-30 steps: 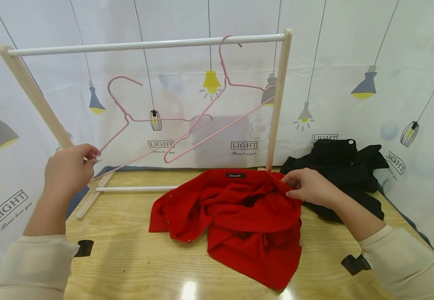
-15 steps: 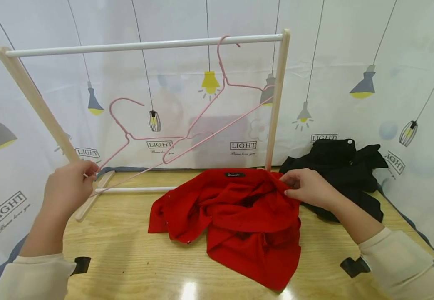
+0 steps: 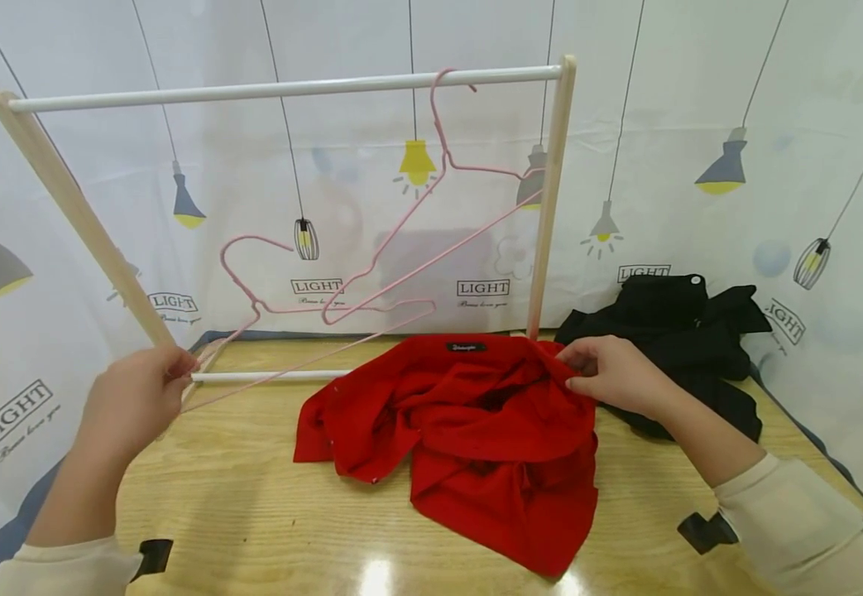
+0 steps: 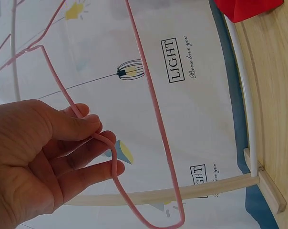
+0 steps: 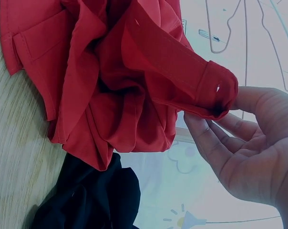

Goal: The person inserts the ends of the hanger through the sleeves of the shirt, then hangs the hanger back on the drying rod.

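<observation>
My left hand (image 3: 136,401) pinches one end of a pink wire hanger (image 3: 256,303) between thumb and fingers. In the left wrist view the thumb presses on the hanger's shoulder (image 4: 65,95), with the fingers behind it. The hanger's hook points up and its far end is just above the red shirt (image 3: 491,397). That shirt lies crumpled on the table, its collar with a black label (image 3: 466,348) at the back. On the right, my right hand (image 3: 617,372) pinches the corner of the collar; the right wrist view shows the buttonhole tip (image 5: 218,89) in its fingers.
Behind the shirt stands a wooden rack with a white top rail (image 3: 290,88) and a lower white bar (image 3: 267,377). Another pink hanger (image 3: 437,124) hangs from the rail's right part. A bunched black garment (image 3: 669,356) lies at the right back of the table (image 3: 312,530).
My left hand has lowered the pink hanger, so its hook dropped from near the rail toward the shirt's level. The right hand and the red shirt have stayed put.
</observation>
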Demonstrator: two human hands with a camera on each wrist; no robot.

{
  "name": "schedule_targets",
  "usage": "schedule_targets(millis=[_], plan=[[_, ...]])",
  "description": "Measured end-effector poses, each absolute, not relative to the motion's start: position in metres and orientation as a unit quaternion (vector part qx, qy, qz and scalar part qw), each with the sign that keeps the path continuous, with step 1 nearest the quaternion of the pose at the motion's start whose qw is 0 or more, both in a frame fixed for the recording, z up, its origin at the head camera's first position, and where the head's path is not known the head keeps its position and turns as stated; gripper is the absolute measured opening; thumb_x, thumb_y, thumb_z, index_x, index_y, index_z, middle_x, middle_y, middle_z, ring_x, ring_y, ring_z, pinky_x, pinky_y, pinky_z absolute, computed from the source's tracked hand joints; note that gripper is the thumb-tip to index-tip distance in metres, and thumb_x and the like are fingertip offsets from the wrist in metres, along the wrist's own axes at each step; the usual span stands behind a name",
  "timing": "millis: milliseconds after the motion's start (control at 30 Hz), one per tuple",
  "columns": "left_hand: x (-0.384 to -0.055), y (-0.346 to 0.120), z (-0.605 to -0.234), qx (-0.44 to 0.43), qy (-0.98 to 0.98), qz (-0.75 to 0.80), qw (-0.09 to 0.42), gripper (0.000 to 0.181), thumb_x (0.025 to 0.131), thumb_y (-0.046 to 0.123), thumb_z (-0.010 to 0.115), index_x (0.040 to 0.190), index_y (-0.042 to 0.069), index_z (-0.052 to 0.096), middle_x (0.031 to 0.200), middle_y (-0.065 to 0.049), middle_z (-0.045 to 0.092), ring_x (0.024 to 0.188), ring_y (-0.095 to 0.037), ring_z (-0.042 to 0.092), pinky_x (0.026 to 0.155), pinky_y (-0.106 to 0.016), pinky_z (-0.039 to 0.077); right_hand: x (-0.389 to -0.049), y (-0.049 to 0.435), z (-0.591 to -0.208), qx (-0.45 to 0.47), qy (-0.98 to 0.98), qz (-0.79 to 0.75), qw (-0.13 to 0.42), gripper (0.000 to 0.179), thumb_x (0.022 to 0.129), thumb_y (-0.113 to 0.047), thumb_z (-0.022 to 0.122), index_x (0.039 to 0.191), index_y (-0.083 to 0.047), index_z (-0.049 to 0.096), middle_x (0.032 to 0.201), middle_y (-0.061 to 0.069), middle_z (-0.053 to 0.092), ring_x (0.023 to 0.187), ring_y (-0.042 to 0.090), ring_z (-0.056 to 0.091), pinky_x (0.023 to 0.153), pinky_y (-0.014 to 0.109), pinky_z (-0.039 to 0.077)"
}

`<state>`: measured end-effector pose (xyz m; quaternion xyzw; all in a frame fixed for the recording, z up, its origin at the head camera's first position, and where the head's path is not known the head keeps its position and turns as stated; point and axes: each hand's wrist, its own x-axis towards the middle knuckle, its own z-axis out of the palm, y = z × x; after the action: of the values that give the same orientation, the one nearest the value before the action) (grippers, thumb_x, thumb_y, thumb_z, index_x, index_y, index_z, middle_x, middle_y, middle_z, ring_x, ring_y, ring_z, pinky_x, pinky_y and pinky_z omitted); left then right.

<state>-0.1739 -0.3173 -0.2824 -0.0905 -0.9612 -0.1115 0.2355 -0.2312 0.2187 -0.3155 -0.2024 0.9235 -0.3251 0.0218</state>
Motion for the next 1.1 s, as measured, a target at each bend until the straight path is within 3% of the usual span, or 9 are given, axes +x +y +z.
schedule_targets(millis=[333, 567, 1100], plan=[[-0.163, -0.312, -0.301, -0.12, -0.957, -0.132, 0.228, 0.014, 0.081, -0.006, 0.071, 0.093, 0.0, 0.067, 0.079, -0.013, 0.067, 0.069, -0.034, 0.064, 0.059, -0.052, 0.05, -0.229, 0.218, -0.321, -0.201, 0.921, -0.333, 0.011, 0.022, 0.088, -0.005, 0.067, 0.109, -0.001, 0.068, 0.093, 0.004, 0.069, 0.083, 0.019, 0.062, 0.082, 0.044, 0.053], [-0.16, -0.306, -0.316, -0.153, -0.947, -0.136, 0.248, 0.016, 0.079, -0.008, 0.072, 0.091, 0.002, 0.067, 0.081, -0.009, 0.067, 0.07, -0.032, 0.066, 0.06, -0.051, 0.051, -0.228, 0.217, -0.327, -0.195, 0.917, -0.347, -0.002, 0.024, 0.088, -0.004, 0.067, 0.111, -0.001, 0.068, 0.096, 0.005, 0.068, 0.084, 0.019, 0.062, 0.078, 0.038, 0.053], [-0.164, -0.265, -0.325, -0.227, -0.92, -0.104, 0.303, 0.026, 0.071, -0.012, 0.076, 0.091, 0.003, 0.069, 0.081, -0.009, 0.069, 0.07, -0.026, 0.066, 0.061, -0.045, 0.054, -0.223, 0.215, -0.328, -0.192, 0.913, -0.36, -0.025, 0.025, 0.087, -0.003, 0.067, 0.112, 0.0, 0.067, 0.099, 0.009, 0.069, 0.086, 0.022, 0.064, 0.08, 0.043, 0.055]])
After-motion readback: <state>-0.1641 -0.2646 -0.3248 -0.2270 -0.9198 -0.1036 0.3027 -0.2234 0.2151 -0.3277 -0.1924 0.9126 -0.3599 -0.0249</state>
